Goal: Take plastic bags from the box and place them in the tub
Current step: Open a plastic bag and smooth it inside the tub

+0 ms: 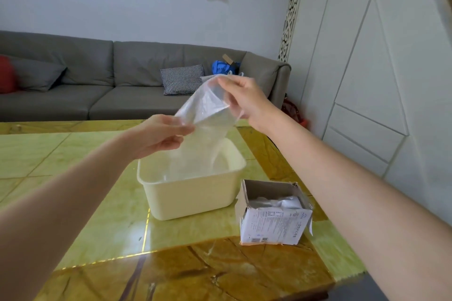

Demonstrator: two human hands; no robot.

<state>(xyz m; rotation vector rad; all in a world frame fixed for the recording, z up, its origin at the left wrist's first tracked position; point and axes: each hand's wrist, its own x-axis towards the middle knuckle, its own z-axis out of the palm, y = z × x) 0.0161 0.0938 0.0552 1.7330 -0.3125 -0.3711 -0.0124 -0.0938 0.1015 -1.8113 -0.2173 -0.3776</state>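
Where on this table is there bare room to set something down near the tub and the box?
Bare tabletop lies left of the tub, and in front of the tub and box. It is crowded between the tub and box, and above the tub, where both hands hold the bag.

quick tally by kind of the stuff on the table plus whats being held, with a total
plastic bag held over the tub, gripped by left hand and right hand: 1
tub: 1
box with more bags inside, number unclear: 1
total: 3
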